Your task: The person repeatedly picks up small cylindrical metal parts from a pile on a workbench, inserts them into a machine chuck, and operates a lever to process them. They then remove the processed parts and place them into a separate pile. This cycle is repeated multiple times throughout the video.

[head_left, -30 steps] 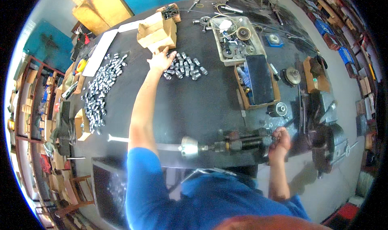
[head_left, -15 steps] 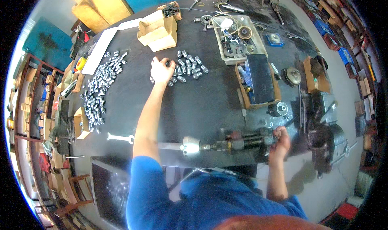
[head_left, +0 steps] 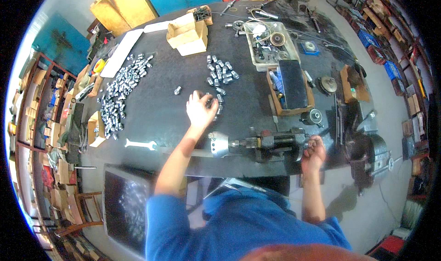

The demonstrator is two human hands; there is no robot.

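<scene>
My left hand (head_left: 200,109) is over the middle of the dark bench, fingers curled round a small metal cylinder that they partly hide. Beyond it lies a loose cluster of similar shiny cylinders (head_left: 226,72), some close to the fingertips. One single cylinder (head_left: 178,90) rests apart to the left. At the bench's near edge lies a dark mechanical fixture (head_left: 280,145) with a silver, holed conical head (head_left: 219,144) at its left end. My right hand (head_left: 313,154) is closed at the fixture's right end; the exact part it grips is mostly hidden.
A large heap of metal cylinders (head_left: 115,98) spreads over the left side, by an open-ended wrench (head_left: 140,145). An open cardboard box (head_left: 192,40) stands at the back. To the right are a parts tray (head_left: 257,66), a phone-like dark slab (head_left: 292,84) on a box, and a vise (head_left: 374,155).
My left hand has come nearer and to the right, away from the far cluster. The single cylinder to the left now shows plainly. My right hand stays at the fixture's end. The view has shifted slightly.
</scene>
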